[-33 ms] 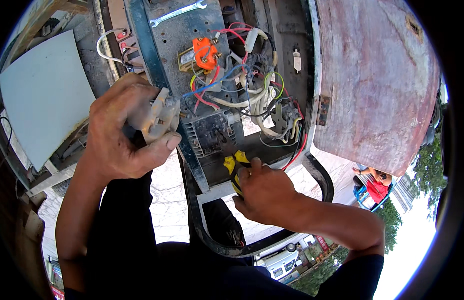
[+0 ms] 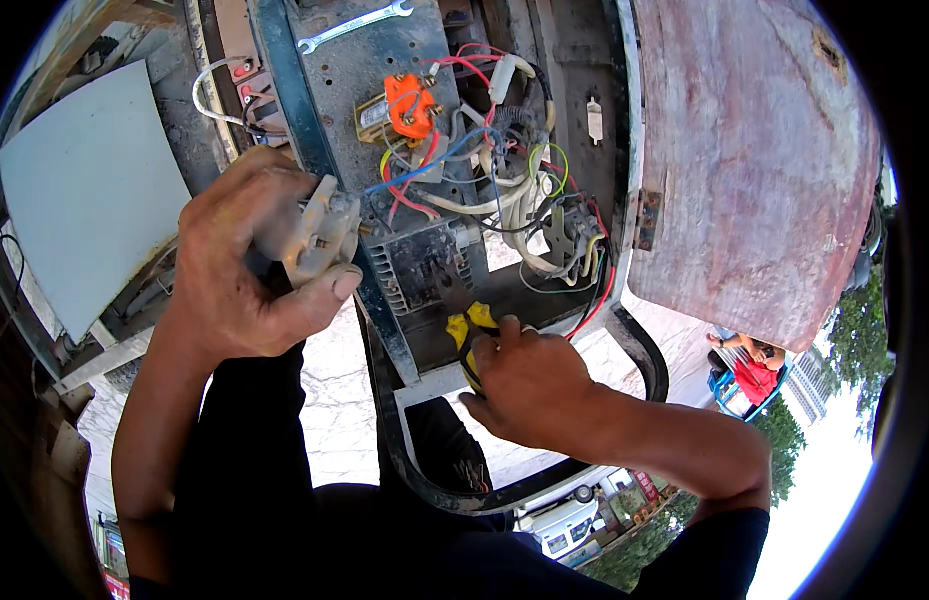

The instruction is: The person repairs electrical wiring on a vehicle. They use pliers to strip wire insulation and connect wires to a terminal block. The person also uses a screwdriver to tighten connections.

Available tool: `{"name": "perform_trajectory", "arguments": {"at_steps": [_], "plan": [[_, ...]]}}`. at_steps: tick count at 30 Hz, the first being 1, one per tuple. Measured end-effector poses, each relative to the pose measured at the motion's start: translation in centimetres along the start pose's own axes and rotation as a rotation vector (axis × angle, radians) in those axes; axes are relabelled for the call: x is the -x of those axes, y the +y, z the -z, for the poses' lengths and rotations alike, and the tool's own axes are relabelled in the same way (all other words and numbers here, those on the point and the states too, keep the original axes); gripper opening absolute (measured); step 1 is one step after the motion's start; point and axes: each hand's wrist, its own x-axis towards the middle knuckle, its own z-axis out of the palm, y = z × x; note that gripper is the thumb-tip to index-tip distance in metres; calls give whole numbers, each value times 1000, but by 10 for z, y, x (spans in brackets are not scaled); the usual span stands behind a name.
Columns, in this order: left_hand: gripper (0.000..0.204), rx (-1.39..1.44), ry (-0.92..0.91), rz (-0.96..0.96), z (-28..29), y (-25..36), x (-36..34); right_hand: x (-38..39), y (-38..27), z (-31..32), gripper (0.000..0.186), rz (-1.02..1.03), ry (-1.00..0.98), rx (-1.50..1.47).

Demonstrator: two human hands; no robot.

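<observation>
Blue-grey metal frame (image 2: 304, 115): by L edge, L hand (image 2: 234, 265) pinches whitish plastic-looking block (image 2: 321, 240) btwn thumb/fingertips; R hand (image 2: 536, 382) fisted rnd yellow-black pliers (image 2: 458, 328).

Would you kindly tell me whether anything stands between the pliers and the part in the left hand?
In this view, the dark finned box lies between the pliers and the part in the left hand; whether it blocks them is unclear.

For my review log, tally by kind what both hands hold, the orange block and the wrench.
Bulky whitish part, left hand: 1
Yellow-and-black pliers, right hand: 1
Orange block, metal terminals: 1
Silver metal wrench: 1
Total: 4
</observation>
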Motion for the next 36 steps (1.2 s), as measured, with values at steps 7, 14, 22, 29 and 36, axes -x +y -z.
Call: {"name": "perform_trajectory", "arguments": {"at_steps": [7, 14, 22, 29, 36], "plan": [[55, 14, -76, 106, 0, 4, 5, -8, 3, 9, 54, 29, -98, 5], [54, 6, -87, 42, 1, 4, 2, -6, 12, 31, 41, 56, 87, -162], [60, 134, -165, 45, -10, 25, -3, -19, -8, 58, 13, 211, 619, -1020], [62, 110, -205, 8, -9, 43, -8, -14, -28, 64, 6, -4, 499, -1474], [61, -68, -267, -23, -12, 46, 0, -27, -25, 39, 17, 169, 764, -963]]}}
